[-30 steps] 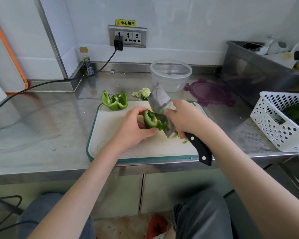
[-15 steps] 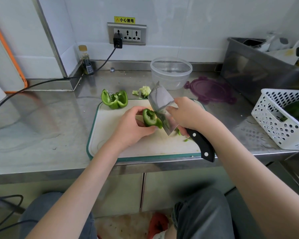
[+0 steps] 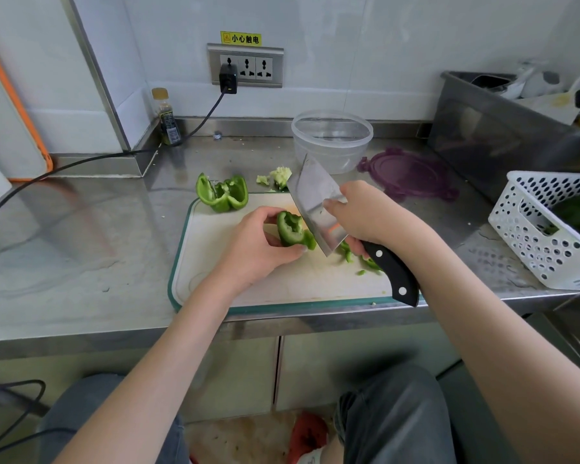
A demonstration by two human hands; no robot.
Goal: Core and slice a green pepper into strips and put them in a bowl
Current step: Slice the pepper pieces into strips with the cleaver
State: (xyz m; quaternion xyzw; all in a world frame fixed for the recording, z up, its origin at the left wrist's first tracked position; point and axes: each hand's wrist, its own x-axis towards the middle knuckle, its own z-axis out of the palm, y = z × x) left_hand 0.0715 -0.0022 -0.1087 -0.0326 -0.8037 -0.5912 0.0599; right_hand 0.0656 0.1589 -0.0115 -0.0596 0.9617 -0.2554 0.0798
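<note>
Green pepper piece (image 3: 290,229), hollow side up, sits at frame centre on a white, teal-rimmed board (image 3: 215,259), pinched in the curled left hand (image 3: 258,242). The right hand (image 3: 365,216) grips a black-handled cleaver (image 3: 318,205), its broad steel blade tilted, edge at the piece's right side. Cut bits (image 3: 347,254) lie under the blade. Another pepper chunk (image 3: 222,193) rests at the board's upper left corner; the pale core (image 3: 280,175) and a clear round bowl (image 3: 332,139) stand behind on the steel counter (image 3: 81,246).
</note>
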